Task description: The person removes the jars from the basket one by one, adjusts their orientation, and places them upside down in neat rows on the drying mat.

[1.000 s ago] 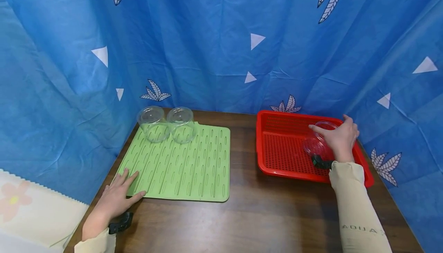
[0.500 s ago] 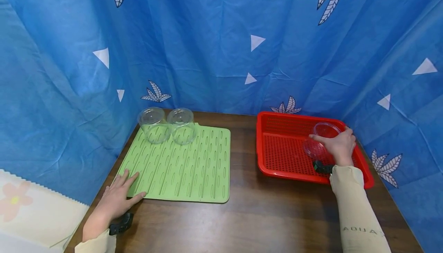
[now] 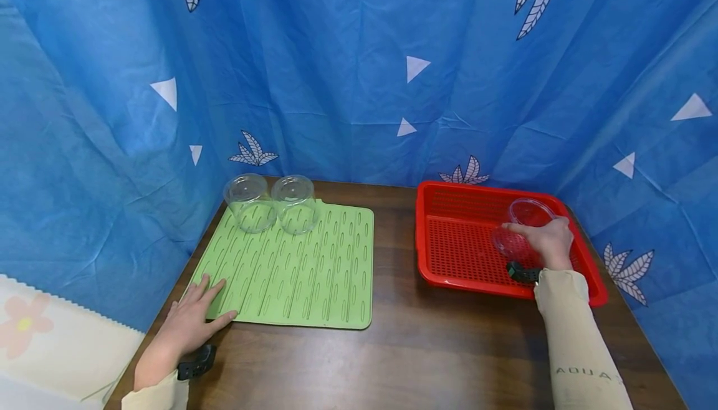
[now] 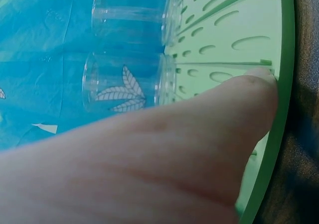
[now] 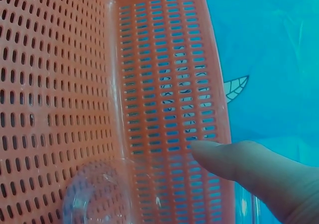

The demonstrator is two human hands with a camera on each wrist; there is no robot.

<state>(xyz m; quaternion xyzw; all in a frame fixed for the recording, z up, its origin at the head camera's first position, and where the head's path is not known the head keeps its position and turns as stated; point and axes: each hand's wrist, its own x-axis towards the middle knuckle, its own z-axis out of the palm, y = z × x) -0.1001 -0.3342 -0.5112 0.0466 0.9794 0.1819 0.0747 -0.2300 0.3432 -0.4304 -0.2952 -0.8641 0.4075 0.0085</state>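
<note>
A clear plastic jar [image 3: 510, 245] stands in the right part of the red basket [image 3: 424, 235], its round rim behind my right hand [image 3: 548, 240]. That hand grips the jar from the near right, with the thumb [image 5: 224, 157] at its left side and the fingers bent down, partly hidden. Splayed fingers of my left hand [image 3: 187, 323] rest on the near left corner of the green ridged mat [image 3: 303, 273]. At the mat's far left, two more clear jars, one on the left [image 3: 249, 204] and one beside it [image 3: 294, 204], stand side by side.
Brown wooden table [image 3: 392, 360] shows between mat and basket and along the front. A blue patterned curtain [image 3: 359, 73] encloses the back and sides, close behind jars and basket. White flowered cloth [image 3: 50, 335] lies at the lower left.
My right hand has shifted slightly toward me and lower, and its raised fingers have bent inward, baring more of the jar's rim. The left hand stays put.
</note>
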